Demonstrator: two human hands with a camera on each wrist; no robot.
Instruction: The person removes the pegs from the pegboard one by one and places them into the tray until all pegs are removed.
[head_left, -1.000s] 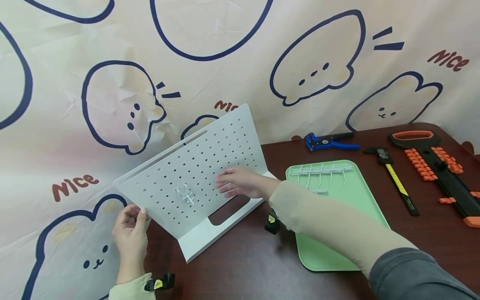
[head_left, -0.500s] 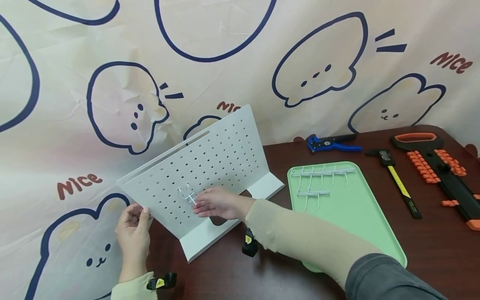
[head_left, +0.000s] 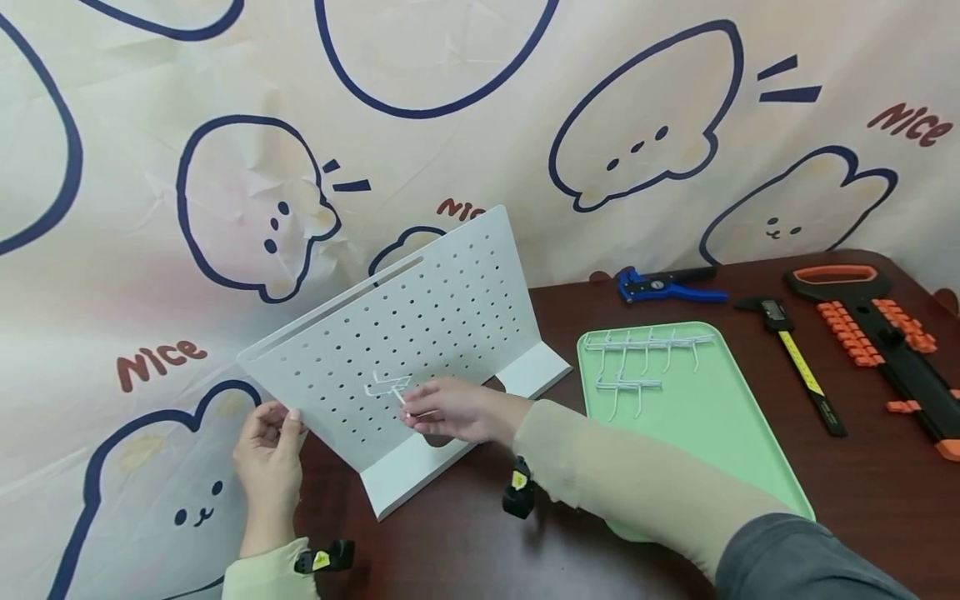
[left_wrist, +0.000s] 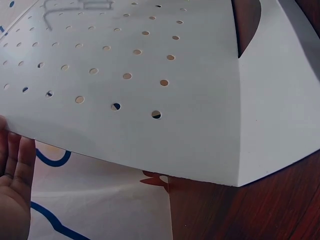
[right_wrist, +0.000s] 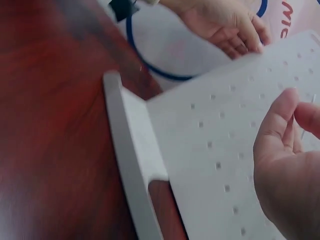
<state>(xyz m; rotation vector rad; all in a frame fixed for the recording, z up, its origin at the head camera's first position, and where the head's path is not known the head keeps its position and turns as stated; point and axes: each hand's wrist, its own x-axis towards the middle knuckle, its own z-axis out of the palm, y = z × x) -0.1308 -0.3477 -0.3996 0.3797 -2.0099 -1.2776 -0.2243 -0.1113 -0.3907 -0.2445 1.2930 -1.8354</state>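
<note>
A white metal pegboard [head_left: 450, 304] with a bent foot stands tilted on the table. My left hand [head_left: 268, 450] holds its left edge, the thumb at the edge and the other fingers curled. In front of the holes, my right hand [head_left: 461, 410] pinches a small white wire hook [head_left: 397, 389] between thumb and fingertips; its prongs point left. The left wrist view catches part of this hook [left_wrist: 95, 5] at the top. In the right wrist view, the fingers [right_wrist: 274, 120] hide most of it.
A green tray [head_left: 697, 442] to the right bears white wire hook racks [head_left: 648, 343]. Beyond it lie blue-handled pliers [head_left: 663, 287], a digital caliper [head_left: 798, 358] and a black-and-orange tool [head_left: 885, 333]. A patterned cloth [head_left: 450, 67] hangs behind the brown table [head_left: 555, 558].
My right hand has come left to the wire hook and pinched it. The hook has turned and shifted slightly right on the board. My left hand keeps its place on the pegboard's edge.
</note>
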